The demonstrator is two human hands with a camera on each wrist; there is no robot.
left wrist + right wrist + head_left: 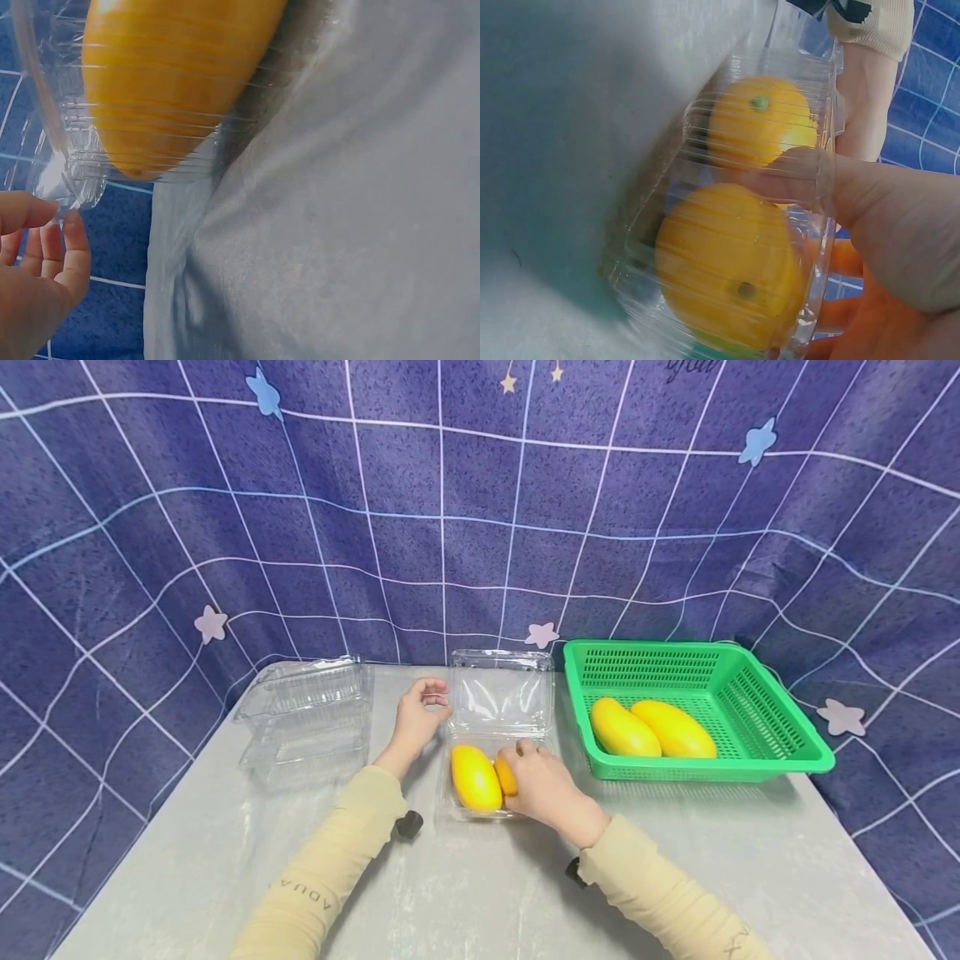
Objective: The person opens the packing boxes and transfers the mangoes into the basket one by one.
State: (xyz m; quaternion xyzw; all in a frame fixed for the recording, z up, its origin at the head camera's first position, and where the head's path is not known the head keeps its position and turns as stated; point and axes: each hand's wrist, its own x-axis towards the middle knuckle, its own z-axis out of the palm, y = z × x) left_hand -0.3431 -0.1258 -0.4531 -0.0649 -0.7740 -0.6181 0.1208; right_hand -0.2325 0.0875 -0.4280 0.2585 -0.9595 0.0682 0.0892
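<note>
A clear plastic clamshell box (461,814) stands in the middle of the table, its lid (502,693) laid back toward the curtain. Two yellow mangoes lie side by side in the base. The left mango (476,778) is untouched; my right hand (543,787) grips the right mango (506,773) from above, covering most of it. In the right wrist view its thumb (780,180) reaches down between the two fruits, seen through the ribbed wall. My left hand (420,718) pinches the box's edge near the hinge with thumb and fingertips, as the left wrist view shows.
On the right a green plastic basket (705,768) holds two more mangoes (648,729). More clear clamshell boxes (307,718) stand open at the left. A dark blue curtain with a grid pattern (480,543) hangs behind the grey table (480,893).
</note>
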